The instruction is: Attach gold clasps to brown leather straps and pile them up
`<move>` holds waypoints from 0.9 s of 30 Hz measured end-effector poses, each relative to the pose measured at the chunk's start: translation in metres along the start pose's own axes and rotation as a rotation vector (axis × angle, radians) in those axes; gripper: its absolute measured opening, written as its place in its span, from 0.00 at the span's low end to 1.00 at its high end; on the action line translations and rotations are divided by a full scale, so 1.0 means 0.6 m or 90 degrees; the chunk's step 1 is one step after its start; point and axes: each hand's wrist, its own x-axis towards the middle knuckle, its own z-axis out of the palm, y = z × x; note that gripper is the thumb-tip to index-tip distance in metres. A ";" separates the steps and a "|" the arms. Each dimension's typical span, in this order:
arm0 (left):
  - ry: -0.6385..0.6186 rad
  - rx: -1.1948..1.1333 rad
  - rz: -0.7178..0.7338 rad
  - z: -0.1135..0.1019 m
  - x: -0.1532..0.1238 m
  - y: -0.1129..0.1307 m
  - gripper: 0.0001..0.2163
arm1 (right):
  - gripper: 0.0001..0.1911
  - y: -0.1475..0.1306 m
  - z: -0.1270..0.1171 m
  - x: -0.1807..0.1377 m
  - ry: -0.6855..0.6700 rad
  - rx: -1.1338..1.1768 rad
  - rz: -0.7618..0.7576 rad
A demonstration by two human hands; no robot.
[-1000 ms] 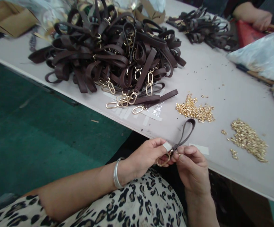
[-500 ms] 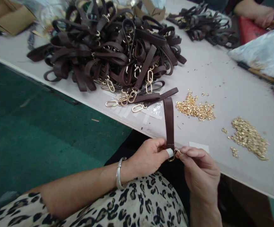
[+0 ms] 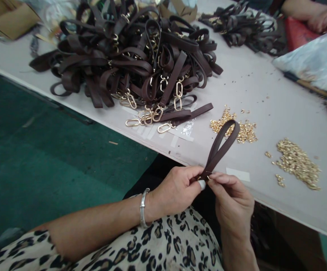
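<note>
A dark brown leather wrist strap [image 3: 220, 157], folded into a loop, stands up from between my hands at the table's front edge. My left hand [image 3: 179, 188] pinches its lower end between thumb and forefinger, with a white wrap on the thumb tip. From the right, my right hand [image 3: 233, 199] closes thumb and forefinger on a tiny gold piece [image 3: 208, 178], held against the strap's base. Fingers hide most of that end, so I cannot tell whether the piece sits in a hole.
A large heap of brown straps [image 3: 129, 64] with gold clasps covers the table's [image 3: 290, 116] left side. Shiny gold fasteners [image 3: 248, 131] and paler brass ones [image 3: 297, 163] lie right. Beyond are more straps [image 3: 250, 32], a plastic bag [image 3: 315, 60] and another person's hand [image 3: 320, 19].
The strap has turned and tilted right, so its loop now shows open. Its metal ring has gone behind my fingers. My right hand has moved slightly left, against the strap.
</note>
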 end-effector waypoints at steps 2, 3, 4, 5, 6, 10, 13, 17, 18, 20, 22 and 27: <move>-0.008 -0.004 0.002 0.000 0.000 0.000 0.09 | 0.08 0.000 0.000 0.000 0.002 0.016 0.006; -0.009 -0.001 0.004 -0.001 0.000 0.001 0.09 | 0.08 -0.001 0.000 0.000 -0.003 0.017 0.008; -0.009 0.005 0.009 -0.002 0.000 0.001 0.10 | 0.08 -0.002 0.000 0.000 -0.009 0.014 0.009; -0.009 0.013 0.018 -0.002 0.000 0.001 0.11 | 0.07 -0.005 0.000 0.000 -0.014 0.005 0.010; -0.008 0.023 0.030 -0.003 -0.001 0.002 0.13 | 0.07 -0.008 0.001 -0.001 -0.017 -0.007 0.012; -0.013 0.069 0.102 -0.006 -0.004 0.003 0.21 | 0.06 -0.020 0.006 -0.005 -0.014 -0.030 0.028; -0.016 0.130 0.156 -0.006 -0.007 -0.003 0.24 | 0.08 -0.025 0.011 -0.006 -0.014 0.010 0.059; 0.008 0.219 0.224 -0.003 -0.009 -0.018 0.24 | 0.09 -0.024 0.015 -0.007 0.006 0.020 0.079; 0.014 0.224 0.236 -0.001 -0.008 -0.021 0.24 | 0.09 -0.024 0.016 -0.007 0.014 0.014 0.082; 0.018 0.208 0.245 0.006 -0.004 -0.022 0.25 | 0.09 -0.026 0.016 -0.007 0.024 0.015 0.093; -0.001 0.154 0.213 0.013 0.001 -0.014 0.25 | 0.09 -0.031 0.009 -0.002 0.012 0.019 0.113; -0.068 -0.060 -0.031 0.017 0.012 0.013 0.20 | 0.11 -0.046 -0.083 0.051 0.045 -0.218 0.023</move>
